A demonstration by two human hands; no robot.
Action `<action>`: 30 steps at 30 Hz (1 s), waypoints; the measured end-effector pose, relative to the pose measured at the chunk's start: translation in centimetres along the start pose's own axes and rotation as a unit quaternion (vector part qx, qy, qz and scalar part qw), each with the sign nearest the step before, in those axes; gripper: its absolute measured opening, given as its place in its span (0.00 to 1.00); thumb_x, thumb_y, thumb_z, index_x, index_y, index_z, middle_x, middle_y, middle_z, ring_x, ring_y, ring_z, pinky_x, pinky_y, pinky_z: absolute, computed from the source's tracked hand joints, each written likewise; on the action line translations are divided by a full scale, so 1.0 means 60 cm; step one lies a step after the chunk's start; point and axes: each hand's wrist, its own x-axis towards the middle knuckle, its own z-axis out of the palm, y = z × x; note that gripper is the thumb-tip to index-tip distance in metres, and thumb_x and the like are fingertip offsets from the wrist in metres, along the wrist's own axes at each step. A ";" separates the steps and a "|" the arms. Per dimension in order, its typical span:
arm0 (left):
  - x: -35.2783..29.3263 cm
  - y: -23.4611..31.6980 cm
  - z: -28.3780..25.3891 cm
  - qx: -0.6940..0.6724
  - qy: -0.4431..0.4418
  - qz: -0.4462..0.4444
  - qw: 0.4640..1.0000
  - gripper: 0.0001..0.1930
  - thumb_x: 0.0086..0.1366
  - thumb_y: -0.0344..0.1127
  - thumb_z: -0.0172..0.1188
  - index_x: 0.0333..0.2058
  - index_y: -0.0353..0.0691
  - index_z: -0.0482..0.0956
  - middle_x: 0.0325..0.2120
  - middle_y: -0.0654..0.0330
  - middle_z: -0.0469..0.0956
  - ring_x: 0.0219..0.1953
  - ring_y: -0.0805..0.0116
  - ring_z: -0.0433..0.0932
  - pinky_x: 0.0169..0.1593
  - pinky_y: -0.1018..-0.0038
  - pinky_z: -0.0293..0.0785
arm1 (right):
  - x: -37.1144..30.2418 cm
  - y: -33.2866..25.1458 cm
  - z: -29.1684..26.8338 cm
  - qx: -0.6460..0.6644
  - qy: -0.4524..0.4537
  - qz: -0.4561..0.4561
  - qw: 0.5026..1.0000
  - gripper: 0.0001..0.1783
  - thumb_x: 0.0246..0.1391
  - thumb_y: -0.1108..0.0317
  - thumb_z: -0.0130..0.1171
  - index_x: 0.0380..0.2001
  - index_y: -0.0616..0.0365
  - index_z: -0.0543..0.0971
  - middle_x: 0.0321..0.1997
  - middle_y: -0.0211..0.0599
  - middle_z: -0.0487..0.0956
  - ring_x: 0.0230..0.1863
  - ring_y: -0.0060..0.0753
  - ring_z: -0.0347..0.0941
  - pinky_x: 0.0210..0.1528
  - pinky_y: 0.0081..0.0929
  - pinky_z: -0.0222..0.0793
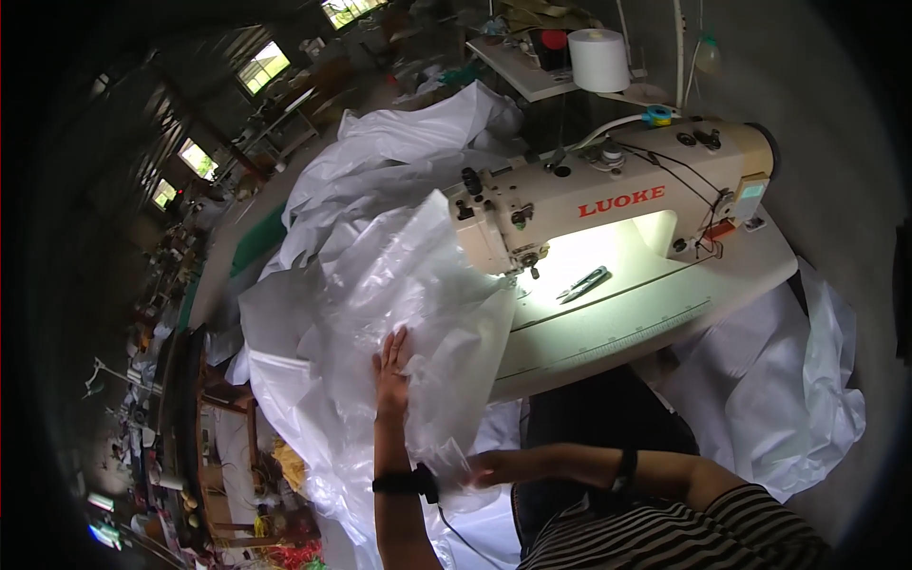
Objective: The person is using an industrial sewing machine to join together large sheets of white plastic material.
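A large sheet of clear plastic film [408, 285] lies bunched over white fabric [380, 161] at the left of a cream sewing machine [608, 199]. My left hand [391, 366] rests flat on the film, fingers spread. Crossing my body, my right hand [480, 468] grips the film's lower edge near my left wrist, half hidden behind the plastic. A black band sits on each wrist.
Small snips [582, 283] lie on the lit sewing table [646, 313] under the machine arm. A big white thread cone [598, 59] stands behind the machine. More white fabric [807, 399] hangs at the right. Workbenches and clutter fill the left side.
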 end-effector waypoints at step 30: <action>-0.406 0.077 0.029 0.085 0.243 -0.173 0.951 0.28 0.54 0.32 0.68 0.54 0.33 0.69 0.56 0.41 0.71 0.56 0.38 0.70 0.57 0.54 0.69 | -0.175 -0.138 0.006 -0.236 0.207 0.202 0.928 0.15 0.63 0.72 0.52 0.52 0.62 0.77 0.44 0.39 0.84 0.47 0.33 0.80 0.51 0.27 0.74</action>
